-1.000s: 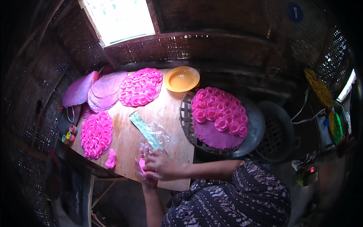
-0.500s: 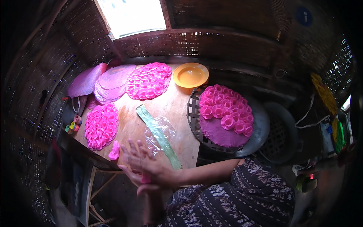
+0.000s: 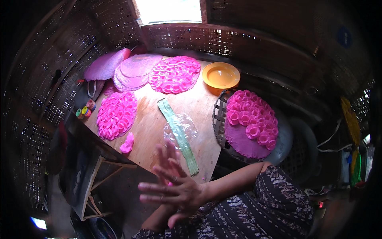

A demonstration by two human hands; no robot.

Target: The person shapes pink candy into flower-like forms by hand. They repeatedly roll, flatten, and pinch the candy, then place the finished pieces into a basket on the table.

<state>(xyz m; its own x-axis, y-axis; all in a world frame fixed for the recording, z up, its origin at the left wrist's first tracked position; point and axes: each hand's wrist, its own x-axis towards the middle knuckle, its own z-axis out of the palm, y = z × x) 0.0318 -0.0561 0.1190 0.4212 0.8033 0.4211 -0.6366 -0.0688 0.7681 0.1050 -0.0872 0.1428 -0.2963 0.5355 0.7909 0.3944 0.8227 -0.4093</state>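
Note:
My two hands meet in front of my body at the near edge of the wooden table. My right hand [image 3: 181,193] crosses from the right with its fingers stretched out and apart. Behind it, my left hand [image 3: 167,159] is raised with its fingers straight, partly hidden. A small bit of pink dough-like stuff [image 3: 170,184] shows between the palms. Just left of them on the table lies a soft pink lump [image 3: 127,143]. To the right, a pale green flat strip [image 3: 179,135] rests over clear crumpled plastic film [image 3: 190,126].
Two pink rosette-covered discs [image 3: 116,115] lie on the table [image 3: 149,119], beside stacked plain pink discs [image 3: 139,65]. A yellow-orange bowl [image 3: 206,77] stands at the back. At right, a woven basket [image 3: 219,119] carries a half-covered rosette disc [image 3: 246,139]. Small colourful jars [image 3: 85,110] stand at left.
My right hand has turned so its back faces up, fingers spread left, and the left has shifted behind it. The view has swung left and down.

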